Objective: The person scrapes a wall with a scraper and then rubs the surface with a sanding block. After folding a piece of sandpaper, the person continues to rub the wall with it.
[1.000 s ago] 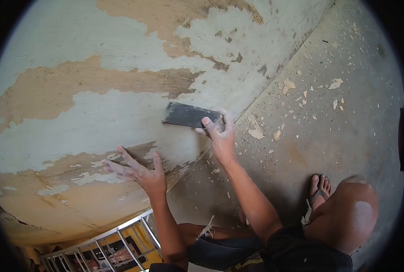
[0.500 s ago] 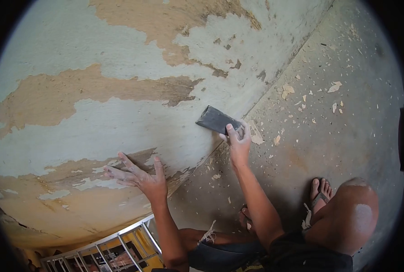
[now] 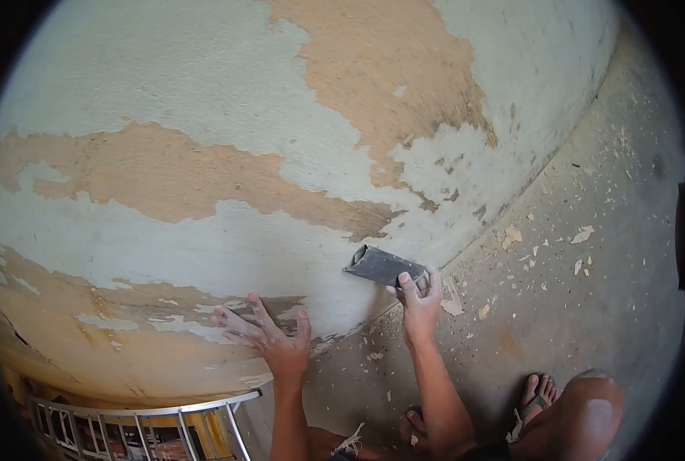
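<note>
My right hand (image 3: 419, 300) grips the lower right end of a dark grey sanding block (image 3: 385, 266), thumb on its face. The block, which looks wrapped in a folded sheet, lies against a wall (image 3: 281, 250) with peeling pale green paint. Bare tan patches (image 3: 196, 173) show where the paint has come off. My left hand (image 3: 273, 334), dusted white, has its fingers spread against the wall over a lower bare patch and holds nothing.
Paint flakes (image 3: 583, 234) are scattered over the grey concrete floor (image 3: 504, 307) at the right. A metal ladder (image 3: 139, 413) lies at the lower left. My bent knee and sandalled feet (image 3: 538, 392) show at the bottom.
The view has tilted, so wall, floor and both hands appear lower and farther right. The block is still in my right hand, and my left hand remains spread on the wall.
</note>
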Demonstrator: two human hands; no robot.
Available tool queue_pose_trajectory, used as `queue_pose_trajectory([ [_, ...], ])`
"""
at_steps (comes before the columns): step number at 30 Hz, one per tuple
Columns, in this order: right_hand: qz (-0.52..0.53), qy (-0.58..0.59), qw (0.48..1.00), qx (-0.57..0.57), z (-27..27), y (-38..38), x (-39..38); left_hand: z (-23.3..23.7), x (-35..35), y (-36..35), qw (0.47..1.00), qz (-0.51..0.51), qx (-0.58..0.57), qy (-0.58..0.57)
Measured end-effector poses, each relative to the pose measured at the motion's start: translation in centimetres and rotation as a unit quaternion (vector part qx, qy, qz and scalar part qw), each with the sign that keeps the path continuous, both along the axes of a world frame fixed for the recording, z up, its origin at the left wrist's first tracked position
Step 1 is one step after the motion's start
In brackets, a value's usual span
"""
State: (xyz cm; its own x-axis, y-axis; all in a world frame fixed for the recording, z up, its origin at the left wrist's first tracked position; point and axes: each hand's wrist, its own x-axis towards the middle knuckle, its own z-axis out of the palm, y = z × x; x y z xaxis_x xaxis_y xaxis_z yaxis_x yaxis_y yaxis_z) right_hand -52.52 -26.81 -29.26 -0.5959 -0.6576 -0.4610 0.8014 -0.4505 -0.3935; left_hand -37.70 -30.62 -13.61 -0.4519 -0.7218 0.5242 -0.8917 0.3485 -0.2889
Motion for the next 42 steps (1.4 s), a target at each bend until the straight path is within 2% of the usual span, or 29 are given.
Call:
queue_pose_trajectory([
  [5,-0.034,-0.055,0.996,0.056,-5.7,0.0,1.5,-0.4,-0.2,-0.3,0.999,-0.007,-0.038,-0.002],
  [7,-0.038,-0.061,0.994,0.077,-3.4,0.3,1.8,-0.2,-0.7,-0.4,1.000,-0.012,-0.027,-0.002],
  [9,0.014,0.002,0.999,0.030,-1.1,0.4,1.4,0.2,-0.4,0.3,1.000,0.003,0.005,0.004],
  [12,-0.008,-0.015,1.000,-0.004,-1.4,-0.6,1.0,0.3,-0.3,0.4,1.000,0.017,-0.001,-0.010],
  [16,-0.031,-0.059,0.996,0.059,-4.5,0.4,1.5,0.0,-1.0,-0.1,1.000,-0.001,0.000,0.008],
  [17,-0.034,-0.063,0.995,0.068,-2.8,0.7,1.1,0.1,-1.1,0.0,1.000,0.002,0.005,0.008],
  [20,-0.017,-0.016,0.999,-0.038,0.1,-0.2,0.2,0.0,-0.4,0.8,1.000,0.017,0.011,0.003],
  [25,-0.020,-0.050,0.998,0.012,-4.9,-0.2,1.0,-0.1,-0.5,0.3,0.999,0.020,0.014,0.023],
  [27,-0.013,-0.045,0.997,0.066,-4.1,0.5,1.1,0.2,-1.0,-0.2,0.999,-0.003,0.021,0.027],
  [31,0.008,0.009,0.999,-0.050,-0.1,-0.7,-0.2,0.6,-0.5,0.9,0.999,0.017,0.031,0.015],
  [34,-0.002,-0.049,0.999,-0.013,-4.5,-1.1,0.2,0.3,-0.2,0.5,1.000,0.022,0.007,0.000],
  [37,-0.006,-0.070,0.996,0.057,-4.8,0.9,0.8,0.0,-0.3,0.3,1.000,-0.005,-0.002,0.019],
  [39,-0.012,-0.080,0.995,0.058,-3.5,0.9,0.9,0.1,0.0,1.0,1.000,0.003,0.020,0.019],
  [41,-0.014,-0.031,0.999,-0.021,-2.3,-0.1,-0.3,0.4,-0.5,1.0,1.000,0.006,0.022,0.009],
  [42,-0.020,-0.036,0.999,-0.019,-3.2,-0.4,-0.2,0.4,-0.4,0.8,1.000,0.005,0.019,0.011],
])
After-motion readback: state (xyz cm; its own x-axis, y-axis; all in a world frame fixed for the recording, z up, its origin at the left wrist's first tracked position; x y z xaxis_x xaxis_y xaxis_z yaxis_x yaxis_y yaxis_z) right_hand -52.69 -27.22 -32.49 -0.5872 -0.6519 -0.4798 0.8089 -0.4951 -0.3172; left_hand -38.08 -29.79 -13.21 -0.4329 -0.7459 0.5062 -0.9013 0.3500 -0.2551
